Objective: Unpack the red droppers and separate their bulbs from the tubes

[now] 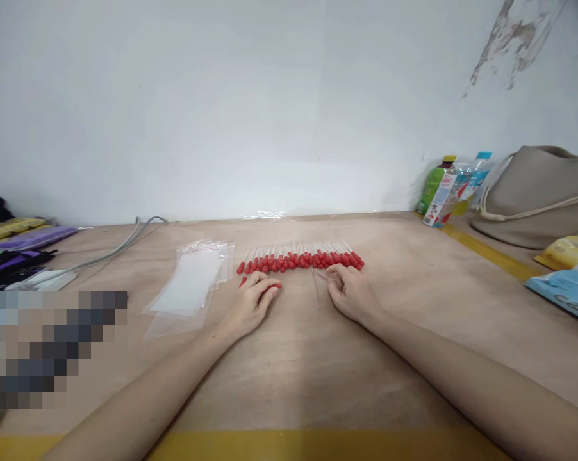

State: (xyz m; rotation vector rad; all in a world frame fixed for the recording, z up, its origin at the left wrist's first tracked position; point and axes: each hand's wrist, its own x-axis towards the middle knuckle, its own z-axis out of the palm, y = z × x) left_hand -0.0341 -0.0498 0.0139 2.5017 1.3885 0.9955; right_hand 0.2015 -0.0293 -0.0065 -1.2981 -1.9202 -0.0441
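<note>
A row of clear droppers with red bulbs (301, 259) lies across the middle of the wooden table (289, 358). My left hand (251, 301) rests palm down just in front of the row's left end, fingers curled over a couple of red bulbs. My right hand (349, 291) sits in front of the row's right half, its fingers pinched on thin clear tubes (316, 282) that lie between the hands. A stack of clear plastic bags (193, 282) lies left of my left hand.
Bottles (450, 189) and a beige bag (541, 195) stand at the back right by the wall. Blue and yellow packets (565, 282) lie at the right edge. Grey cables (111, 246) and purple and yellow items (24, 237) sit at the left.
</note>
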